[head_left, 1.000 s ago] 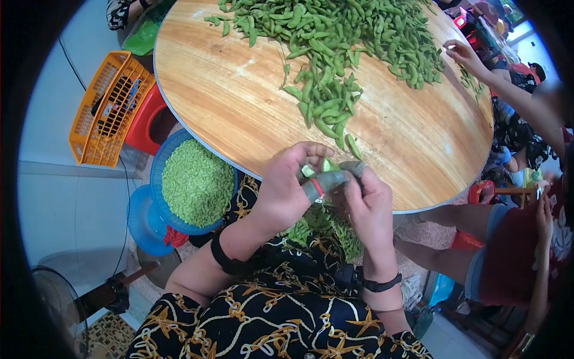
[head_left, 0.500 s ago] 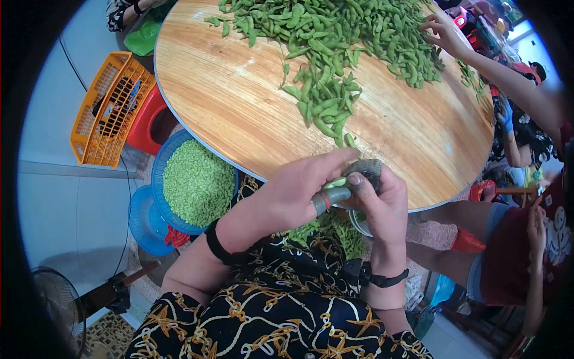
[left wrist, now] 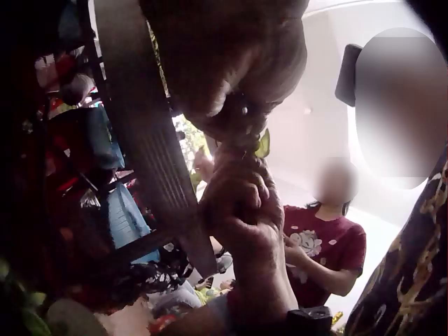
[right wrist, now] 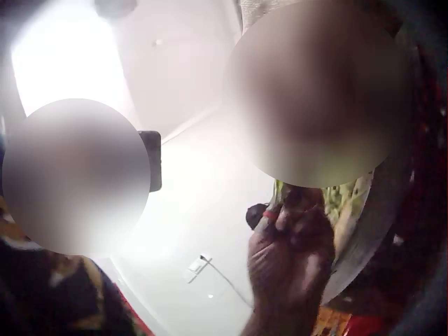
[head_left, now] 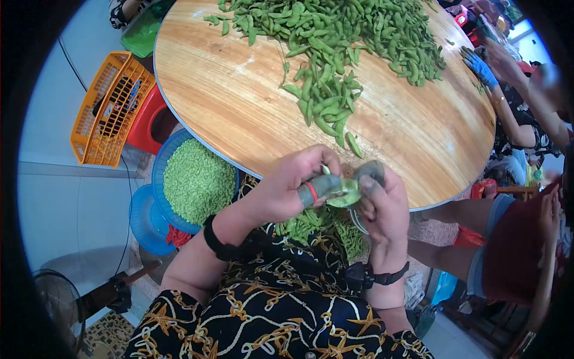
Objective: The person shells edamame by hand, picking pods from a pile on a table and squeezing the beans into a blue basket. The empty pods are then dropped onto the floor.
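A split green soybean pod is between my two hands in front of the table edge. My right hand pinches its right end, and my left hand has its thumb against the left end. A grey-green cover with a red band sits on the left thumb; the right thumb and forefinger look dark grey-green too. Something small and pale green shows at the curled left fingers. In the left wrist view a bit of pod sticks out between the hands. One loose pod lies just beyond them.
A large heap of pods covers the far part of the round wooden table. To the left stand a blue basin of shelled beans, an orange crate and a red stool. Green husks lie below my hands.
My hands came close together over a pod, then drew slightly apart, and the pod between them now shows split. At the right, another person's hand left the heap, and a blue-gloved hand came to the table edge.
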Demonstrator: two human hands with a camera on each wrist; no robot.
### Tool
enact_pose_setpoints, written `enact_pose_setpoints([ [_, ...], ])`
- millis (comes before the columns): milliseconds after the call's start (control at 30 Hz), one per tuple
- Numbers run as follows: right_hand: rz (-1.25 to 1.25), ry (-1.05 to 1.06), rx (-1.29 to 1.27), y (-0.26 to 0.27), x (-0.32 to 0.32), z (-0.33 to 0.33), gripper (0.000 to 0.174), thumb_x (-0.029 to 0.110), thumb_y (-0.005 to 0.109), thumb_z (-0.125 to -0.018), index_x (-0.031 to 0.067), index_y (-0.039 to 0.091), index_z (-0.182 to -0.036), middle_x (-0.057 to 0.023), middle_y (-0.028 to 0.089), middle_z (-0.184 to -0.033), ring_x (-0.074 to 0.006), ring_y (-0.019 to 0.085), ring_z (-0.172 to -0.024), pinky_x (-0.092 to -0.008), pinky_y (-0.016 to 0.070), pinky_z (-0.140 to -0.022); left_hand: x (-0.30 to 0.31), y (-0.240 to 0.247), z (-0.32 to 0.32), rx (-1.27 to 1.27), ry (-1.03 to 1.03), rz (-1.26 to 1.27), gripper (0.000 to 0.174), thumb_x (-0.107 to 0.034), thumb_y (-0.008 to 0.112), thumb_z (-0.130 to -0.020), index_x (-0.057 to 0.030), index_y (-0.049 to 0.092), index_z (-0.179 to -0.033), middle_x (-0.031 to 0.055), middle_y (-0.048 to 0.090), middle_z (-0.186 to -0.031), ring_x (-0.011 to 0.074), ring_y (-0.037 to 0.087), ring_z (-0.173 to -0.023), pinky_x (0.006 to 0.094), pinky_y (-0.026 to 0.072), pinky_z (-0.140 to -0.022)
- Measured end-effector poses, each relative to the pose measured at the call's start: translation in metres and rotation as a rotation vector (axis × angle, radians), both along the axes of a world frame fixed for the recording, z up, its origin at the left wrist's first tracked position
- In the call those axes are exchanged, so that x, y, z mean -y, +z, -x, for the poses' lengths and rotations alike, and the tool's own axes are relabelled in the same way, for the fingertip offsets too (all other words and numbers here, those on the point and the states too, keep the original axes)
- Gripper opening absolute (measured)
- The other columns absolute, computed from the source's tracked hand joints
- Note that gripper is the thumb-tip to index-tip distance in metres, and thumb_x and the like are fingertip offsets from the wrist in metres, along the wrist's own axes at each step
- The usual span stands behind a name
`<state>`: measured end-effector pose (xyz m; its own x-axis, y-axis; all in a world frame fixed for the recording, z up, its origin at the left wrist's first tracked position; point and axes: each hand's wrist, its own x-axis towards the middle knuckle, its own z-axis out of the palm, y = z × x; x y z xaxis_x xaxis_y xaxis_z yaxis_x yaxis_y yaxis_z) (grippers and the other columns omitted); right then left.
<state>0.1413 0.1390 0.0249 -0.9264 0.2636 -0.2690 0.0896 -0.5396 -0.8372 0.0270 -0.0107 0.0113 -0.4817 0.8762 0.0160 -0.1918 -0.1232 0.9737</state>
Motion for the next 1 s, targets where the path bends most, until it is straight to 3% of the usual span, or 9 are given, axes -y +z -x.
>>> enact_pose_setpoints([
  [33, 0.000, -0.002, -0.001, 0.003, -0.010, -0.002, 0.011, 0.009, 0.057, -0.084, -0.0006, 0.057, -0.089, -0.0004, 0.049, -0.057, -0.0048, 0.038, -0.041, -0.0188, 0.0294, -0.040, 0.000, -0.003, 0.002, -0.074, 0.029, 0.041, 0.013, -0.011, 0.057, -0.086, -0.0032, 0.047, -0.091, 0.0017, 0.055, -0.086, 0.0038, 0.047, -0.061, 0.0177, 0.0388, -0.055],
  [100, -0.367, 0.471, -0.353, 0.012, -0.027, -0.005, 0.016, 0.010, 0.062, -0.079, -0.0019, 0.061, -0.089, -0.0024, 0.058, -0.064, -0.0087, 0.049, -0.051, -0.0213, 0.0373, -0.048, 0.004, -0.002, 0.006, 0.038, 0.149, 0.040, 0.013, -0.010, 0.057, -0.086, -0.0026, 0.048, -0.091, 0.0018, 0.055, -0.085, 0.0036, 0.046, -0.061, 0.0176, 0.0382, -0.054],
  [233, -1.484, -0.060, 0.212, 0.010, -0.013, 0.022, 0.015, 0.009, 0.063, -0.075, 0.0006, 0.061, -0.088, -0.0122, 0.060, -0.066, -0.0166, 0.057, -0.057, -0.0270, 0.0444, -0.055, 0.007, -0.006, 0.005, 0.175, 0.260, 0.058, 0.013, -0.007, 0.060, -0.083, -0.0017, 0.053, -0.092, 0.0012, 0.055, -0.084, 0.0043, 0.048, -0.067, 0.0182, 0.0394, -0.057],
  [333, -1.672, -0.182, 0.156, -0.007, -0.013, 0.029, 0.012, 0.008, 0.063, -0.076, 0.0004, 0.060, -0.085, -0.0159, 0.057, -0.066, -0.0188, 0.056, -0.055, -0.0279, 0.0441, -0.054, -0.006, 0.003, -0.004, -0.239, 0.316, 0.097, 0.020, -0.005, 0.064, -0.079, -0.0032, 0.057, -0.098, 0.0004, 0.054, -0.083, 0.0065, 0.050, -0.072, 0.0199, 0.0415, -0.060],
  [367, -1.673, -0.182, 0.151, -0.006, -0.013, 0.029, 0.012, 0.008, 0.063, -0.076, 0.0004, 0.060, -0.085, -0.0159, 0.057, -0.066, -0.0188, 0.056, -0.055, -0.0279, 0.0441, -0.054, -0.007, 0.007, -0.007, -0.241, 0.320, 0.096, 0.020, -0.005, 0.064, -0.079, -0.0032, 0.057, -0.098, 0.0004, 0.054, -0.083, 0.0065, 0.050, -0.072, 0.0199, 0.0415, -0.060],
  [567, -0.415, 0.054, 0.113, 0.012, 0.001, 0.007, 0.011, 0.012, 0.058, -0.087, 0.0010, 0.059, -0.089, 0.0043, 0.049, -0.064, -0.0020, 0.041, -0.056, -0.0181, 0.0333, -0.049, -0.012, 0.000, -0.016, -0.569, 0.278, 0.109, 0.033, -0.004, 0.070, -0.071, -0.0070, 0.063, -0.103, 0.0037, 0.054, -0.078, 0.0118, 0.052, -0.074, 0.0240, 0.0424, -0.065],
  [633, -0.399, 0.036, 0.065, 0.003, -0.002, 0.002, 0.015, 0.015, 0.054, -0.089, 0.0013, 0.058, -0.091, 0.0045, 0.048, -0.064, -0.0024, 0.040, -0.055, -0.0184, 0.0323, -0.049, -0.012, 0.000, -0.014, -0.539, 0.263, 0.099, 0.024, -0.008, 0.067, -0.076, -0.0055, 0.064, -0.100, 0.0028, 0.058, -0.082, 0.0104, 0.052, -0.073, 0.0241, 0.0416, -0.064],
  [733, -0.376, 0.047, 0.005, 0.006, 0.001, 0.001, 0.021, 0.021, 0.047, -0.094, 0.0018, 0.055, -0.096, 0.0045, 0.046, -0.064, -0.0032, 0.037, -0.053, -0.0187, 0.0307, -0.048, -0.008, 0.003, -0.014, 0.070, 0.267, 0.042, 0.020, -0.014, 0.064, -0.083, -0.0013, 0.065, -0.098, 0.0041, 0.063, -0.084, 0.0095, 0.057, -0.078, 0.0255, 0.0458, -0.069],
  [1000, -0.039, 0.205, 0.013, 0.012, 0.010, -0.006, 0.025, 0.020, 0.038, -0.097, -0.0002, 0.052, -0.099, 0.0009, 0.050, -0.070, -0.0045, 0.039, -0.055, -0.0186, 0.0313, -0.050, -0.006, -0.004, -0.014, 0.102, 0.270, 0.059, 0.013, -0.010, 0.061, -0.083, 0.0009, 0.063, -0.089, 0.0023, 0.060, -0.080, 0.0074, 0.055, -0.075, 0.0227, 0.0437, -0.064],
])
